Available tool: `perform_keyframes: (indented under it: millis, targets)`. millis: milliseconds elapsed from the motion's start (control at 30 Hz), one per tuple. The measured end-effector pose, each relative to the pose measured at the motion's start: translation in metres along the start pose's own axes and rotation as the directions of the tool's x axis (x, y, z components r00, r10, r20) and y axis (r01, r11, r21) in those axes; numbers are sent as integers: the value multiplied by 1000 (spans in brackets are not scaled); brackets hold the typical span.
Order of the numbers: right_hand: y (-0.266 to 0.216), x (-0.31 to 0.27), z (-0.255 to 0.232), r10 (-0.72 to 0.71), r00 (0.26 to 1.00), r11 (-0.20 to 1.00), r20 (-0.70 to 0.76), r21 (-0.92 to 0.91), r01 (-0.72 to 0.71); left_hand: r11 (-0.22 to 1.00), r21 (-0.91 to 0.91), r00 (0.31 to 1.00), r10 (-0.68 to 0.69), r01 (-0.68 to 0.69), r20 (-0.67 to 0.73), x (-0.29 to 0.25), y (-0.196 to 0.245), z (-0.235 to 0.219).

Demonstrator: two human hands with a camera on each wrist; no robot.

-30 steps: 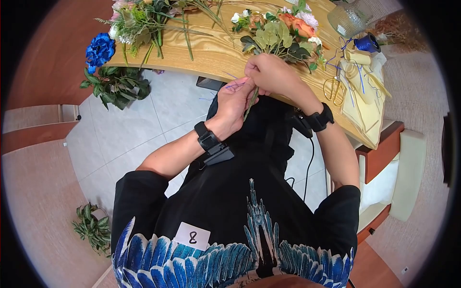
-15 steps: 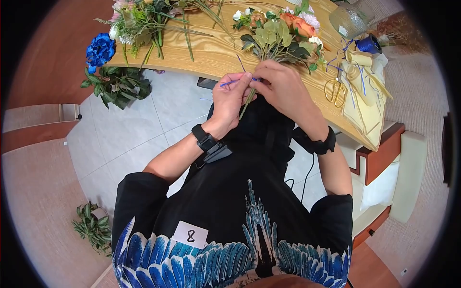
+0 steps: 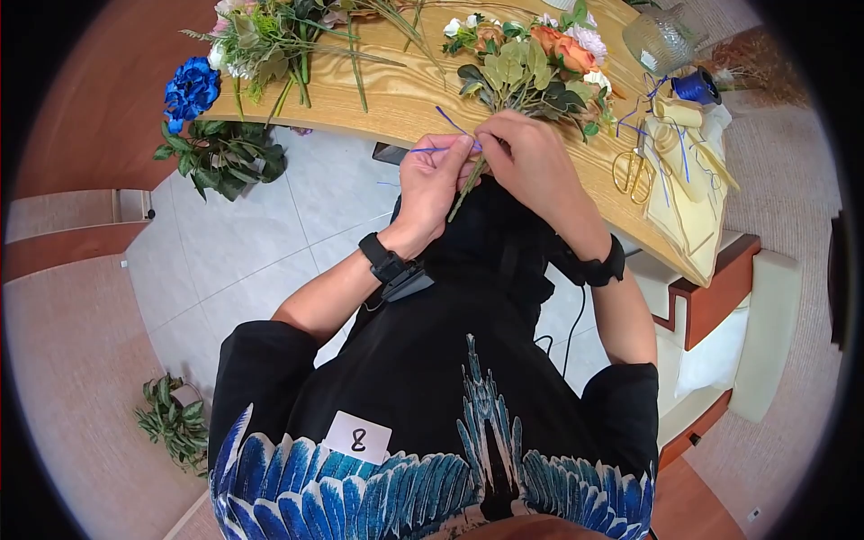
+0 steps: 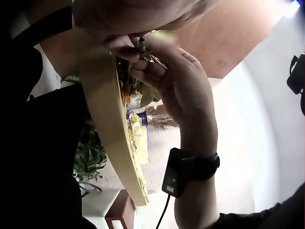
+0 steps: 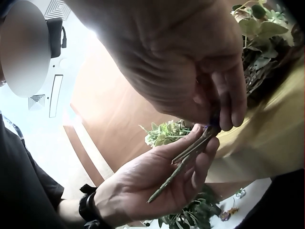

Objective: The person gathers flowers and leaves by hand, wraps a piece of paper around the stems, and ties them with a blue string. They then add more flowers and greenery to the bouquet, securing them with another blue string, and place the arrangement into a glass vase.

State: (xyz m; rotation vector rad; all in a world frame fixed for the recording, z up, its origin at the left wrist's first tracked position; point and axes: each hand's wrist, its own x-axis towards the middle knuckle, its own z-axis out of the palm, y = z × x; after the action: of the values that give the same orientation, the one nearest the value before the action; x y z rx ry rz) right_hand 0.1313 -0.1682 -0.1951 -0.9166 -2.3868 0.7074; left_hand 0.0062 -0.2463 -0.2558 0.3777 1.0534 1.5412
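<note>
A bouquet of orange, white and pale flowers with green leaves has its heads over the table's front edge, its stems pointing down toward the person. My left hand holds these stems below the leaves, thumb against fingertips. In the right wrist view the stems cross its palm. Thin blue ribbon sticks out above and left of the left thumb at the binding point. From the right, my right hand pinches the ribbon against the stems with bent fingers; its fingertips partly hide the knot area.
Loose flowers and a blue flower lie on the table's left. Gold-handled scissors, a blue ribbon spool, yellow wrapping paper and a glass vase are at the right. A leafy plant stands below the table edge.
My right hand has shifted right and down from over the stems, and its fingertips have come back together at the binding. A ribbon end now stands up above the left hand, which stays at the stems.
</note>
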Motion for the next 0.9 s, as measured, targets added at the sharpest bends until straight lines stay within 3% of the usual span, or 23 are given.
perform_keyframes:
  millis: [67, 133, 233, 300, 367, 433, 467, 533, 567, 633, 667, 733, 867, 900]
  targets:
    - [1, 9, -4, -9, 1000, 999, 18, -36, 10, 1000, 5, 1000, 8, -9, 28, 3, -3, -2]
    - [0, 21, -10, 146, 954, 988, 262, 15, -156, 1000, 9, 998, 20, -21, 53, 4, -4, -4]
    - [5, 28, -12, 184, 928, 968, 325, 104, -228, 1000, 2, 1000, -13, 13, 5, 5, 0, -2]
    - [2, 24, -10, 156, 952, 984, 262, 41, -173, 1000, 12, 997, -19, 18, 69, 5, 3, -4]
    - [4, 22, -6, 118, 973, 993, 197, -25, -116, 999, 32, 999, -21, 19, 36, 5, 5, -3]
    - [10, 14, 2, 286, 935, 875, 209, 340, -343, 998, 56, 999, -33, 32, 4, 5, 6, -3]
    - [13, 11, 6, 284, 935, 876, 211, 340, -342, 998, 50, 999, -47, 46, 28, 7, 7, -4]
    - [14, 3, 10, 298, 942, 666, 154, 674, -320, 997, 46, 997, -65, 62, 50, 11, 4, -6]
    - [11, 1, 8, 301, 941, 665, 153, 674, -322, 999, 24, 998, -37, 36, 43, 15, 1, -5]
    - [4, -1, 1, 437, 882, 432, 176, 819, -377, 1000, -1, 1000, -8, 8, 29, 20, -4, -7]
    - [4, -2, 4, 440, 880, 428, 179, 820, -381, 998, -43, 998, -48, 50, 45, 20, -1, -7]
    - [4, -7, 12, 369, 904, 249, 215, 915, -319, 992, -78, 993, -92, 98, 67, 21, -2, -7]
    - [6, -26, 27, 401, 899, 222, 173, 934, -278, 981, -130, 989, -139, 145, 49, 28, -9, -8]
    - [6, -29, 27, 457, 878, 155, 144, 959, -238, 974, -161, 987, -156, 160, 36, 29, -9, -6]
